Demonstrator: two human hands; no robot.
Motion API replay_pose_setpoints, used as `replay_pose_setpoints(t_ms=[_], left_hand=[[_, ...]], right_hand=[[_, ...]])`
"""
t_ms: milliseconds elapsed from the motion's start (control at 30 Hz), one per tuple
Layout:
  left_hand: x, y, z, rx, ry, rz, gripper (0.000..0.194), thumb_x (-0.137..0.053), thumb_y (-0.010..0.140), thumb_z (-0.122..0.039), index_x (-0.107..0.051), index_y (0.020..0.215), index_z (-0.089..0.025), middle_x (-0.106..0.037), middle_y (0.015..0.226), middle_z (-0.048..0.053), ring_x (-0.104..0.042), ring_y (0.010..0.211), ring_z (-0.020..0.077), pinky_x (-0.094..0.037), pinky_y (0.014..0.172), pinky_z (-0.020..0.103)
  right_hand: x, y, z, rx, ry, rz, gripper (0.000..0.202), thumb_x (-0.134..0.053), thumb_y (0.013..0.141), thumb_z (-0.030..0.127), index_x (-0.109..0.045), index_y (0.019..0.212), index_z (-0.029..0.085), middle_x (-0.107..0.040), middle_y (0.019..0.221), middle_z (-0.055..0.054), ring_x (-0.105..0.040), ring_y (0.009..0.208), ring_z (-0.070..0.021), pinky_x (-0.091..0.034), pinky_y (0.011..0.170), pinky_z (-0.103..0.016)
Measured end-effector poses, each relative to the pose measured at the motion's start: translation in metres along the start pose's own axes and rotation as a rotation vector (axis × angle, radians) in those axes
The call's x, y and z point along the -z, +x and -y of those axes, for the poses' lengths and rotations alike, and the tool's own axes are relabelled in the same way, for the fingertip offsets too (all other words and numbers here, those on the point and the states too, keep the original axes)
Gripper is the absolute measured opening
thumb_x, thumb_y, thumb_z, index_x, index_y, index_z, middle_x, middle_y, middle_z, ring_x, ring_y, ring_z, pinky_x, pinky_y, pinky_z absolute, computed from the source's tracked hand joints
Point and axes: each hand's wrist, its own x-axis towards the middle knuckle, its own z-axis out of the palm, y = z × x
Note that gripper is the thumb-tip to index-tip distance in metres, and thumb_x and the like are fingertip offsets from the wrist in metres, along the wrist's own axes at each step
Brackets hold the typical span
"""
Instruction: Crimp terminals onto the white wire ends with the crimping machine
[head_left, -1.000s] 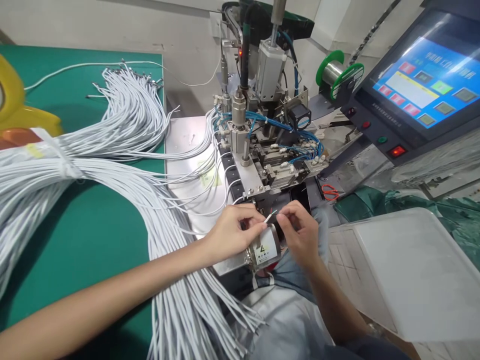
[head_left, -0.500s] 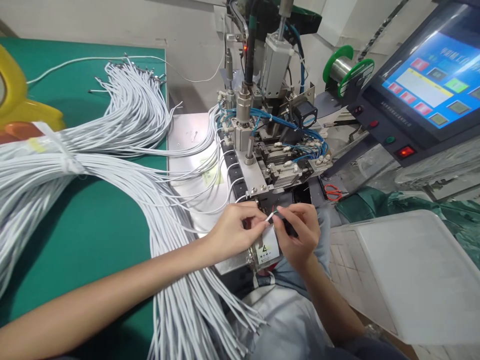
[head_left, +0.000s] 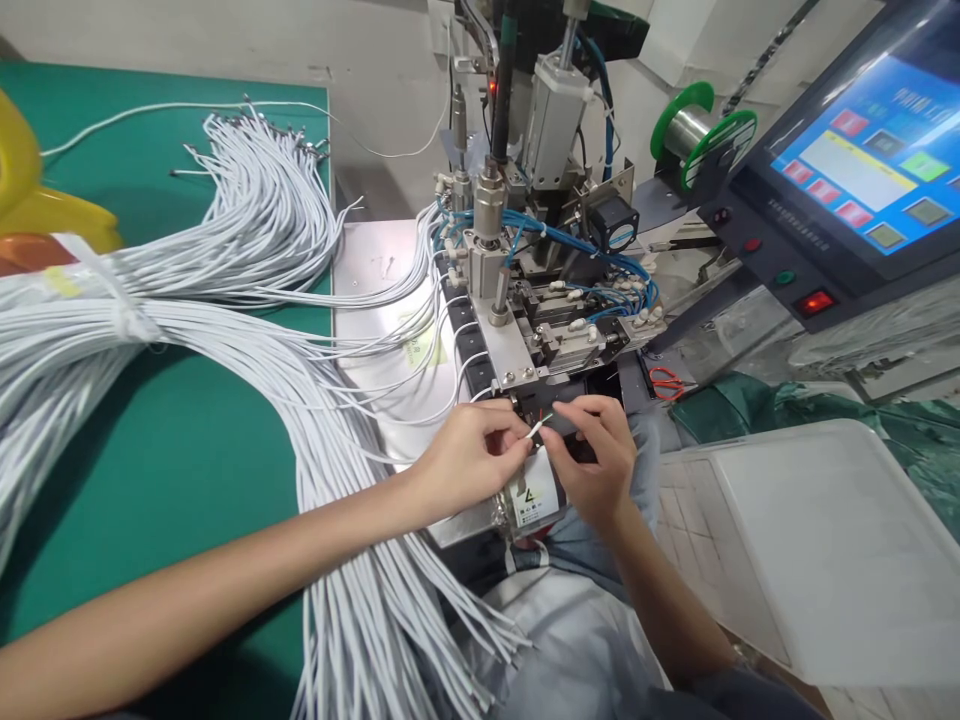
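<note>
My left hand (head_left: pixel 476 452) pinches a white cable (head_left: pixel 535 429) near its stripped end, in front of the machine (head_left: pixel 517 330). From that end, a thin red wire (head_left: pixel 541 414) and a thin green wire (head_left: pixel 548 416) fan out. My right hand (head_left: pixel 596 455) is close beside these wires, its thumb and index finger parted around them; the thumb tip seems to be at the base of the wires. Under my left forearm runs a large bundle of white cables (head_left: pixel 330 440), several of them leading into the side of the machine.
A green mat (head_left: pixel 187 440) covers the table on the left, with a yellow object (head_left: pixel 64 215) at its edge. To the right are a solder wire spool (head_left: pixel 690 135), a lit touchscreen (head_left: pixel 862 170), orange-handled scissors (head_left: pixel 666 383) and a white plastic bin (head_left: pixel 840 550).
My right thumb and index finger have moved apart from their pinch on the wires, and the red and green wires show more clearly. My left hand keeps its pinch on the cable.
</note>
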Motion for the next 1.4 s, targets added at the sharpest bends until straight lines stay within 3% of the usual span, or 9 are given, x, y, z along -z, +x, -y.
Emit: replay_pose_setpoints(t_ms=[233, 333, 433, 567, 667, 833, 967, 1167, 1400], left_hand=[[0.000, 0.000, -0.001, 0.012, 0.012, -0.009, 0.020, -0.053, 0.076, -0.013, -0.059, 0.057, -0.013, -0.047, 0.056, -0.003, -0.044, 0.053, 0.0067, -0.033, 0.050, 0.018], [0.000, -0.001, -0.001, 0.025, 0.017, -0.019, 0.019, -0.053, 0.077, -0.014, -0.062, 0.061, -0.013, -0.048, 0.057, -0.003, -0.044, 0.053, 0.0071, -0.034, 0.050, 0.019], [0.000, 0.000, 0.000, 0.017, 0.025, -0.010, 0.019, -0.053, 0.079, -0.016, -0.063, 0.062, -0.013, -0.048, 0.057, -0.003, -0.044, 0.053, 0.0073, -0.034, 0.051, 0.019], [0.001, 0.000, 0.003, -0.026, 0.063, 0.031, 0.021, -0.053, 0.081, -0.018, -0.062, 0.063, -0.014, -0.048, 0.057, -0.003, -0.045, 0.054, 0.0074, -0.035, 0.052, 0.019], [0.002, 0.000, 0.008, -0.083, 0.153, 0.070, 0.020, -0.050, 0.085, -0.019, -0.066, 0.073, -0.015, -0.052, 0.062, -0.001, -0.049, 0.058, 0.0090, -0.038, 0.055, 0.020], [-0.001, 0.002, 0.022, -0.155, 0.542, 0.193, 0.029, -0.038, 0.083, -0.007, -0.063, 0.096, -0.013, -0.055, 0.081, 0.005, -0.054, 0.065, 0.0119, -0.046, 0.059, 0.023], [-0.004, 0.003, 0.028, -0.191, 0.748, 0.258, 0.027, -0.039, 0.079, -0.004, -0.059, 0.097, -0.010, -0.055, 0.087, 0.008, -0.056, 0.072, 0.0165, -0.051, 0.065, 0.028], [-0.002, 0.002, 0.023, -0.192, 0.794, 0.286, 0.035, -0.040, 0.081, -0.007, -0.055, 0.112, -0.012, -0.053, 0.085, 0.007, -0.056, 0.067, 0.0166, -0.049, 0.059, 0.028], [-0.001, 0.002, 0.020, -0.187, 0.840, 0.307, 0.036, -0.043, 0.078, -0.004, -0.056, 0.111, -0.013, -0.053, 0.084, 0.007, -0.056, 0.065, 0.0154, -0.048, 0.058, 0.027]], right_hand=[[0.001, 0.003, 0.000, 0.049, -0.004, 0.011, 0.016, -0.063, 0.075, 0.012, -0.068, 0.085, 0.024, -0.060, 0.080, -0.005, -0.054, 0.075, -0.0175, -0.047, 0.063, -0.032], [-0.001, 0.004, 0.000, -0.190, 0.180, 0.046, 0.007, -0.059, 0.079, 0.018, -0.065, 0.076, 0.021, -0.057, 0.076, -0.003, -0.054, 0.071, -0.0153, -0.046, 0.059, -0.029], [-0.004, 0.005, 0.000, -0.478, 0.472, 0.180, 0.013, -0.054, 0.083, 0.024, -0.059, 0.073, 0.018, -0.054, 0.077, -0.002, -0.053, 0.069, -0.0130, -0.043, 0.054, -0.024], [-0.006, 0.005, -0.001, -0.581, 0.669, 0.217, 0.013, -0.055, 0.082, 0.024, -0.056, 0.071, 0.017, -0.053, 0.077, -0.001, -0.053, 0.070, -0.0120, -0.043, 0.060, -0.024], [-0.006, 0.007, -0.003, -0.544, 0.632, 0.212, 0.012, -0.055, 0.081, 0.023, -0.058, 0.071, 0.017, -0.054, 0.076, -0.001, -0.053, 0.073, -0.0130, -0.043, 0.062, -0.024], [-0.012, 0.006, -0.021, -0.550, 0.559, 0.359, 0.014, -0.053, 0.079, 0.024, -0.056, 0.068, 0.017, -0.053, 0.071, 0.000, -0.050, 0.064, -0.0116, -0.040, 0.053, -0.021], [-0.022, -0.001, -0.033, -0.583, 0.547, 0.390, 0.014, -0.053, 0.078, 0.025, -0.058, 0.068, 0.016, -0.057, 0.069, 0.000, -0.053, 0.066, -0.0127, -0.044, 0.059, -0.024], [-0.030, -0.005, -0.031, -0.789, 0.616, 0.324, 0.013, -0.059, 0.070, 0.028, -0.059, 0.063, 0.017, -0.058, 0.060, 0.001, -0.052, 0.058, -0.0125, -0.043, 0.056, -0.025], [-0.028, 0.002, -0.032, -0.934, 0.695, 0.386, 0.014, -0.062, 0.065, 0.028, -0.060, 0.060, 0.016, -0.048, 0.051, 0.005, -0.041, 0.049, -0.0089, -0.031, 0.046, -0.022]])
